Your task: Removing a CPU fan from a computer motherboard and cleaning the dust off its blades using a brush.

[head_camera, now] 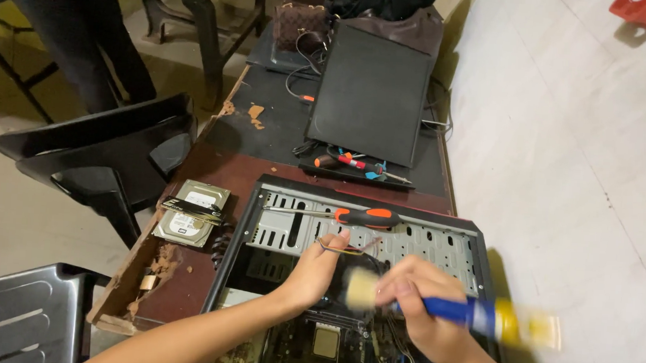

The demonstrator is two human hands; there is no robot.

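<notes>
Both hands are working inside the open computer case at lower centre. Left hand is pinching wires aside, clearing them; right hand, fingers wrapped, is gripping the brush.

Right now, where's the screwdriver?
Head view: the screwdriver lies across the open computer case's top edge, just above the left hand.

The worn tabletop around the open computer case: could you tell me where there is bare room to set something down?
Free: the brown strip of table between the hard drive, the case and the black side panel. Crowded: the case interior, where the left hand holds wires and the right hand holds a brush, and the screwdriver on its frame.
</notes>
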